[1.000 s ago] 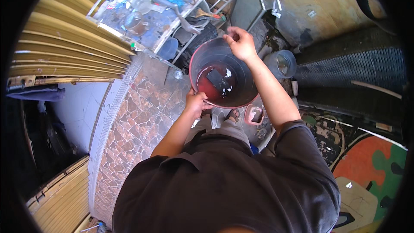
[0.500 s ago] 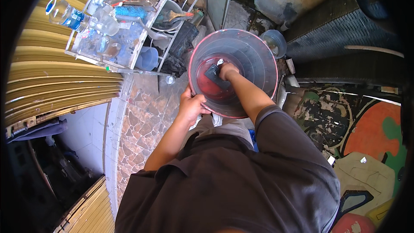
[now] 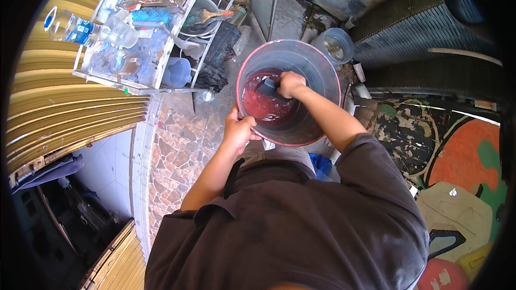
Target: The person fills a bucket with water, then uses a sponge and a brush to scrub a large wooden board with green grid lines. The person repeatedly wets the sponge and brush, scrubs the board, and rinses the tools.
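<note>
A large dark bucket (image 3: 320, 75) with a reddish rim is tilted in front of my body, some red liquid (image 3: 263, 106) pooled low on its left side. My left hand (image 3: 240, 132) is closed on the near left part of the rim, thumb laid over the edge. Inside the bucket, my right hand (image 3: 293, 85) grips a dark, flat-ended piece (image 3: 267, 87) whose far end dips into the liquid. Its exact kind cannot be made out. The liquid around it looks rippled and streaked with white.
A metal rack (image 3: 161, 70) at the upper left carries plastic bottles, cups and a blue roller (image 3: 153, 16). A smaller clear bucket (image 3: 339, 56) stands just beyond the large one. Painted boards (image 3: 457, 153) lie at the right; a ribbed dark panel (image 3: 398, 32) stands behind them.
My right hand has shifted slightly right and up inside the bucket. The red liquid now looks stirred and spread wider. My left hand keeps its hold on the rim.
</note>
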Tool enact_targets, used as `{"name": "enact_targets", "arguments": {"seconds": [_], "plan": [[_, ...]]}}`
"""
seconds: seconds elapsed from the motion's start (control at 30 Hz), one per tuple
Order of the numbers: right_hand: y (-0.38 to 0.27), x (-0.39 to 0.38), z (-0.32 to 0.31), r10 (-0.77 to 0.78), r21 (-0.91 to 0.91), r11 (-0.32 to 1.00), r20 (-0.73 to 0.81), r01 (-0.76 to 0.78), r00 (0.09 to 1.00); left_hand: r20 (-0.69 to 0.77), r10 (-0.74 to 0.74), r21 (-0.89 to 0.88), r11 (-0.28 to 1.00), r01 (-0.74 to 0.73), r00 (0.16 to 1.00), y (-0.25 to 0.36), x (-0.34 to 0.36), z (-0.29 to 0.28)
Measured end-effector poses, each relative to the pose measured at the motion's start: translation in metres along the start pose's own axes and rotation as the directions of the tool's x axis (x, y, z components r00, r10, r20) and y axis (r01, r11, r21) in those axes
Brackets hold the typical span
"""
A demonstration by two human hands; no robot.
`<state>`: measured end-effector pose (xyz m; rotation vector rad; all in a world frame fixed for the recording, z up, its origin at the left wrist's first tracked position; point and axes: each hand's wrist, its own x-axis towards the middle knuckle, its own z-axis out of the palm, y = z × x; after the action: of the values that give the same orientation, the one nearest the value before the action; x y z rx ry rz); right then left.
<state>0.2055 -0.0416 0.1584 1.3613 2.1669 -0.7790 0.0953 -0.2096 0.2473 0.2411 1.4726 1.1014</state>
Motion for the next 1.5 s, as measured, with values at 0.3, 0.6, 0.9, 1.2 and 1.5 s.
{"name": "enact_targets", "arguments": {"seconds": [0.3,0.6,0.9,1.2,1.5], "plan": [[0.065,-0.002,-0.013,-0.151,0.605,0.706,-0.378,0.367,0.913,-0.002,0.008,-0.023,1.000,-0.008,1.000,0.017,0.011,-0.001],[0.045,-0.038,-0.049,-0.047,0.812,0.418,-0.428,0.407,0.902,-0.025,0.024,-0.052,0.998,-0.025,0.999,0.027,0.018,-0.005],[0.035,-0.041,-0.062,-0.092,0.737,0.496,-0.482,0.459,0.872,-0.061,0.030,-0.085,0.996,-0.035,0.998,0.020,0.019,-0.020],[0.016,-0.025,-0.050,-0.224,0.117,0.913,-0.655,0.390,0.721,-0.093,0.025,-0.087,0.996,-0.033,0.995,0.014,0.009,-0.030],[-0.009,-0.008,-0.041,-0.154,0.236,0.901,-0.610,0.364,0.777,-0.125,-0.042,-0.171,0.985,0.020,0.991,0.004,0.005,-0.049]]}}
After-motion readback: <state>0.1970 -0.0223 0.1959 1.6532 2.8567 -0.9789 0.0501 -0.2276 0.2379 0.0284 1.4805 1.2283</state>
